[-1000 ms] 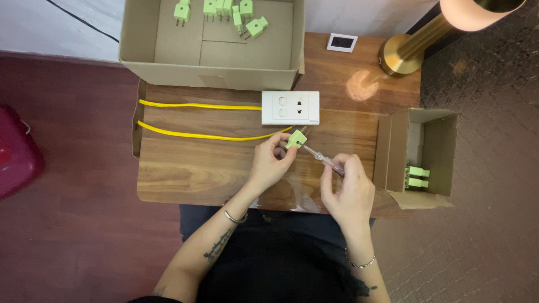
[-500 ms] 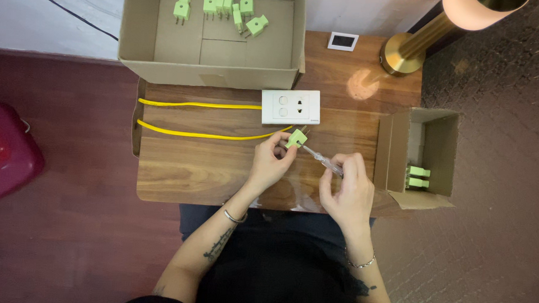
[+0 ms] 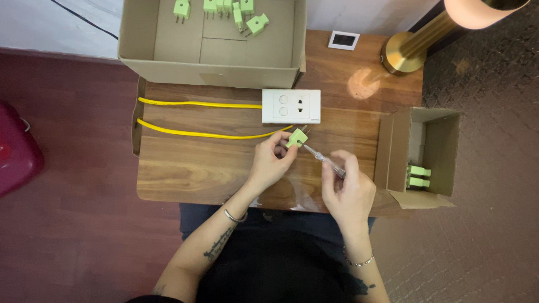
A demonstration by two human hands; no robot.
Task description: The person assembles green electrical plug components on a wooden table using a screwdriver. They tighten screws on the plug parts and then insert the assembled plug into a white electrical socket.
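Green plug (image 3: pixel 297 138), pinched in your left hand (image 3: pixel 271 160) just near the white socket (image 3: pixel 291 106), may twist loose if the screwdriver (image 3: pixel 324 160) gripped by your right hand (image 3: pixel 347 187) slips.

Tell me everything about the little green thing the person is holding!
The green plug is small, light green and looks like plastic, with blocky sides. The left hand pinches it just above the wooden table, tilted, below the white socket plate. The tip of a thin screwdriver, held by the right hand, touches it. A yellow cable ends beside it; whether they join cannot be told.
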